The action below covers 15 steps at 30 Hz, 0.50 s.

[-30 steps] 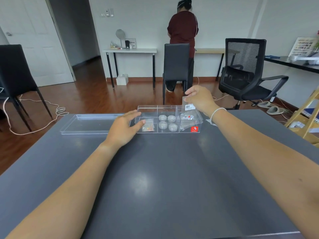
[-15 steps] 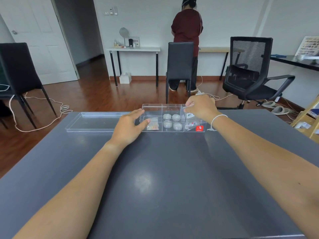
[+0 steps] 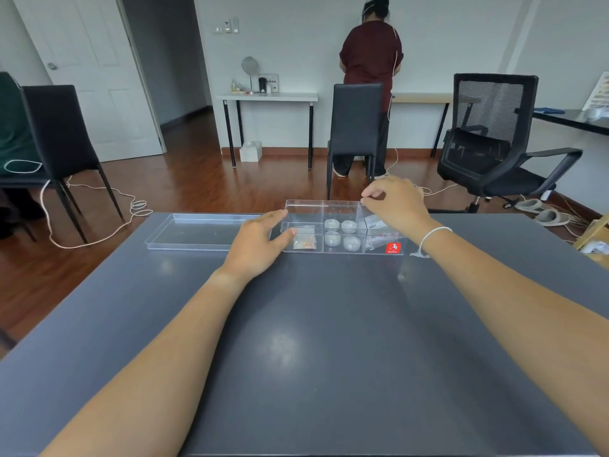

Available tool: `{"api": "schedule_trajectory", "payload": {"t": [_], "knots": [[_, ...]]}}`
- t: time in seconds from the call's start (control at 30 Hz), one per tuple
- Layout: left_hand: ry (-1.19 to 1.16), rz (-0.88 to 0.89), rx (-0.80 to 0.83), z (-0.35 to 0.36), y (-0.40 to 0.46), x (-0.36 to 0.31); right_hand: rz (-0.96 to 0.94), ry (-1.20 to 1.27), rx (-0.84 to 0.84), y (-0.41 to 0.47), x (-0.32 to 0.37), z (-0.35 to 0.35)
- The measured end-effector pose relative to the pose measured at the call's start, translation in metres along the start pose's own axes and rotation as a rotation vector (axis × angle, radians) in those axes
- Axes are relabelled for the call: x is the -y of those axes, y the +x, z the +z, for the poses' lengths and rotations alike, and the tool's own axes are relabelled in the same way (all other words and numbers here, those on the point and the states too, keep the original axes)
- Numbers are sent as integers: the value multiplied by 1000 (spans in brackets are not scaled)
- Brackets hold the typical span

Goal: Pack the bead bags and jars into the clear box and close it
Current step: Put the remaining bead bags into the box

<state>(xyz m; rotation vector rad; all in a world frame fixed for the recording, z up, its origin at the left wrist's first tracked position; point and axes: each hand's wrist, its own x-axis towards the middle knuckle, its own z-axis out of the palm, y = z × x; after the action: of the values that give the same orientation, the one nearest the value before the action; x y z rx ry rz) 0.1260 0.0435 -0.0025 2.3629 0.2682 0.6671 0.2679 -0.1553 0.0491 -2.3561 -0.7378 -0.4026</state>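
A clear box [image 3: 303, 206] with several compartments stands at the table's far edge. Its left compartment holds a bead bag with orange beads [image 3: 304, 241]. Several round jars [image 3: 341, 233] fill the middle one. My right hand [image 3: 397, 206] hovers over the right compartment, its fingertips pinching the top of a clear labelled bead bag [image 3: 374, 222] that reaches down into that compartment, onto other bags. My left hand [image 3: 260, 240] rests against the box's left end, fingers spread and thumb on the near wall. The clear lid [image 3: 197, 230] lies flat to the left of the box.
The dark grey table [image 3: 313, 341] stretches toward me. A red sticker [image 3: 393, 248] marks the box's near right corner. Behind the table stand black chairs [image 3: 357, 127], an office chair [image 3: 494, 136] and a person in a maroon top [image 3: 370, 57] facing away.
My right hand has lowered the labelled bag from above the box down into the right compartment. My left hand has stayed at the box's left end.
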Motion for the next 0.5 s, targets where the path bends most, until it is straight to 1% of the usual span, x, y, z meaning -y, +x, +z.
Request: {"api": "schedule_trajectory", "payload": {"t": [0.17,0.27,0.4,0.5], "knots": [[-28,-35,-61,-22,-7,8,-102,187,-37,-22,29,6],[-14,-76,-98,-42,-14,24,-195,249,-51,-40,49,14],[79,-128,-138,-74,-29,51,-310,265,-48,-61,80,28],[192,-134,-161,-98,-41,70,-360,282,3,-73,103,44]]}}
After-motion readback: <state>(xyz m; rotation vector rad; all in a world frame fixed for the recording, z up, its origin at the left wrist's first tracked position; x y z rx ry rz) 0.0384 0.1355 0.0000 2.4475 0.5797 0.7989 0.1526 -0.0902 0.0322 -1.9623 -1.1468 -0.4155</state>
